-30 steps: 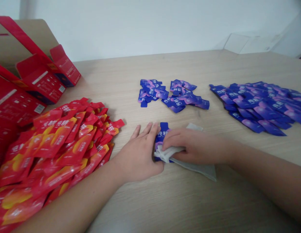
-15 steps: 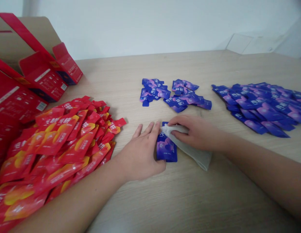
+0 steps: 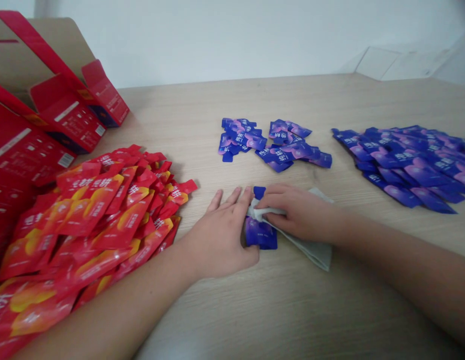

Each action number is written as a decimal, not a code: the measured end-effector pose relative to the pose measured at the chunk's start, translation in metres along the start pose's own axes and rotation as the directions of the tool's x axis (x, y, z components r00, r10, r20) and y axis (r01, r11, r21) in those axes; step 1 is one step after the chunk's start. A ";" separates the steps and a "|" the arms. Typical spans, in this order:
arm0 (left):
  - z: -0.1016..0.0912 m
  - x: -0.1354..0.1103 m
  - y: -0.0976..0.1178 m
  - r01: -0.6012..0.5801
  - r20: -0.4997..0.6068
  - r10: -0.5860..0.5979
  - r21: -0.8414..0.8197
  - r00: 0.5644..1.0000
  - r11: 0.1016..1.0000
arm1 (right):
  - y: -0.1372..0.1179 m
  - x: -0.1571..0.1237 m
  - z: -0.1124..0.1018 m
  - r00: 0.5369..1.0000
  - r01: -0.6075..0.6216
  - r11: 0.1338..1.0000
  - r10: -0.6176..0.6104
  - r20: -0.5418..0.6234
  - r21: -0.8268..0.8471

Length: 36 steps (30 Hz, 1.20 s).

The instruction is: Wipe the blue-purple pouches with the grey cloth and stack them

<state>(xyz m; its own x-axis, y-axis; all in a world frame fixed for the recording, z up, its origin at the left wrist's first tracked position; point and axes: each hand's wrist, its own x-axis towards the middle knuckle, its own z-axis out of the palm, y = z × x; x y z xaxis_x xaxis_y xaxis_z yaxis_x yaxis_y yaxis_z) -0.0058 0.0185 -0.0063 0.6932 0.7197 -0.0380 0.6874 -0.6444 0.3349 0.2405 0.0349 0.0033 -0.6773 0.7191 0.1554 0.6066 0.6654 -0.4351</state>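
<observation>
The purple sachet, laid flat on the table between the hands, is being rubbed: the white cloth has just been drawn nearer, tab end to mid-face, so the wipe seems part-done. The tab is pointed farward, the long axis laid near-to-far. The cloth is pinched by the right hand; the sachet's left edge is pressed by the splayed left hand.

Cloth is white, near sachet blue-purple. Left pile is red with orange-yellow patches, right pile blue with pink. Boxes red, table pale woodgrain.
</observation>
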 end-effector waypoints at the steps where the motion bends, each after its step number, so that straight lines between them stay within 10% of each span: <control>1: 0.000 0.000 0.000 0.003 0.005 -0.003 0.005 1.000 1.000 | 0.005 0.000 0.001 1.000 -0.022 0.999 0.021 -0.023 -0.028; 8: -0.004 0.001 0.000 0.006 0.025 -0.006 0.002 1.000 1.000 | 0.017 -0.005 0.001 0.966 -0.115 0.993 0.103 -0.238 -0.037; 36: 0.002 -0.005 0.003 0.075 -0.036 -0.076 -0.025 0.996 0.997 | 0.009 -0.008 0.011 0.983 -0.091 0.995 0.097 -0.155 0.046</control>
<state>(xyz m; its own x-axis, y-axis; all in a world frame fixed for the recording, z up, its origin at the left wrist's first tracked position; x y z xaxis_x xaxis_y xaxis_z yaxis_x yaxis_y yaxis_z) -0.0063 0.0126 -0.0068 0.6309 0.7754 -0.0290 0.7317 -0.5820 0.3548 0.2467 0.0326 -0.0119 -0.5421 0.8028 0.2482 0.6463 0.5871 -0.4874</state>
